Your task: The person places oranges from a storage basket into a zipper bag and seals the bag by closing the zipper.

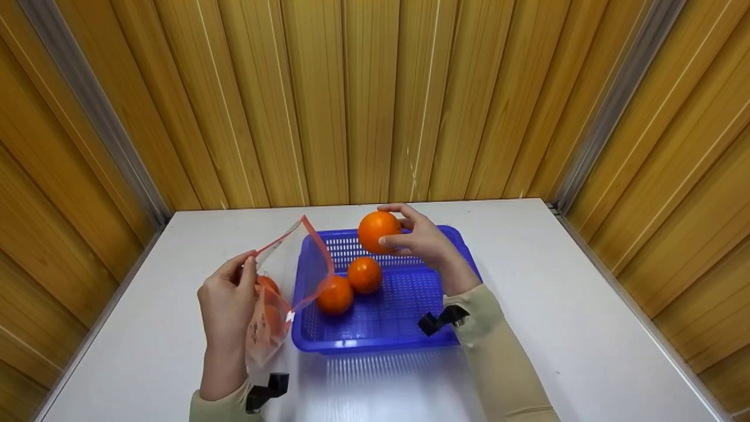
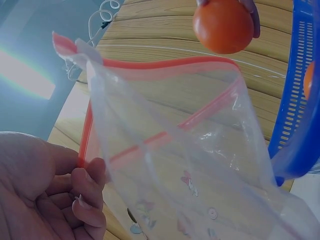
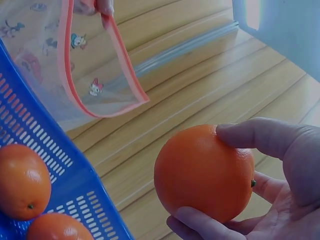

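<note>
An orange (image 1: 379, 232) is gripped between the thumb and fingers of my right hand (image 1: 430, 240), above the back of the blue basket (image 1: 375, 346). My left hand (image 1: 228, 299) pinches the red-edged rim of a clear zip bag (image 2: 165, 145), whose mouth gapes open. Inside the bag, partly hidden by the hand and the print, are orange fruits (image 1: 272, 316). Two more oranges lie in the basket, one (image 1: 365, 275) near its middle and one (image 1: 335, 295) at its left side, partly behind the bag's edge. Small cartoon figures are printed on the bag.
The basket stands on a white table (image 1: 556, 328). Wood-patterned panels (image 1: 369, 105) rise behind the table and on both sides, with grey metal strips (image 1: 615, 105) at the corners. A white cable (image 2: 95, 20) shows at the top of the left wrist view.
</note>
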Demonstrator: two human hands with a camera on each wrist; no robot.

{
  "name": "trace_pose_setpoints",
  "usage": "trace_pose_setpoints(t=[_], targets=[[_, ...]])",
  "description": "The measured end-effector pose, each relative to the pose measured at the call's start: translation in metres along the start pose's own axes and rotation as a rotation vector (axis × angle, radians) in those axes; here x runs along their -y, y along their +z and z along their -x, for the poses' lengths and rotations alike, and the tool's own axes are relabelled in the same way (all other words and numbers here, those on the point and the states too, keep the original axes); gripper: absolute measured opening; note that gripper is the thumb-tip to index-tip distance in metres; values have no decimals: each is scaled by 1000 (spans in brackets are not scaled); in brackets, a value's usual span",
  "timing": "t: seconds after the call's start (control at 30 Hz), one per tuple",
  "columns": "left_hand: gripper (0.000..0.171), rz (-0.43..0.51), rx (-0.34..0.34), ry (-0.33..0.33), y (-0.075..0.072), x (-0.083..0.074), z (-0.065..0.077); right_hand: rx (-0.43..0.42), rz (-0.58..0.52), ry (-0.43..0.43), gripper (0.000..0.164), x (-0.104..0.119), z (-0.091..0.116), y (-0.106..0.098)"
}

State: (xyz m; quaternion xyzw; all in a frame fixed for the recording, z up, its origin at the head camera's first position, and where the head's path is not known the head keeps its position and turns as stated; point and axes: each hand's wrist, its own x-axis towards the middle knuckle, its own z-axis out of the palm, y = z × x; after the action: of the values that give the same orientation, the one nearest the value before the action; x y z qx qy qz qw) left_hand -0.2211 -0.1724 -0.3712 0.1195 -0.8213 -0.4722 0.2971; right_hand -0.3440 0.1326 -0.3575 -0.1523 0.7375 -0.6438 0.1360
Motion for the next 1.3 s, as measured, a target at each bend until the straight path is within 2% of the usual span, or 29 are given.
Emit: trace_pose_setpoints(t=[0.13,0.23,0.43,0.7,0.93,1.3], targets=[[22,-14,-26,45,0,1,0,18,-4,-26,66,6,2,10],[22,-10,-26,48,0,1,0,40,5,-40,66,9,2,18],[23,-3,-16,30,0,0,0,80,40,-61,64,14,4,35],[24,6,-1,5,0,-1,1,128,146,-135,63,17,6,57],[25,16,8,-18,-1,-2,1,157,221,-131,64,20,4,78],[26,-1,13,-31,0,-2,1,193,353,-176,65,17,6,109]])
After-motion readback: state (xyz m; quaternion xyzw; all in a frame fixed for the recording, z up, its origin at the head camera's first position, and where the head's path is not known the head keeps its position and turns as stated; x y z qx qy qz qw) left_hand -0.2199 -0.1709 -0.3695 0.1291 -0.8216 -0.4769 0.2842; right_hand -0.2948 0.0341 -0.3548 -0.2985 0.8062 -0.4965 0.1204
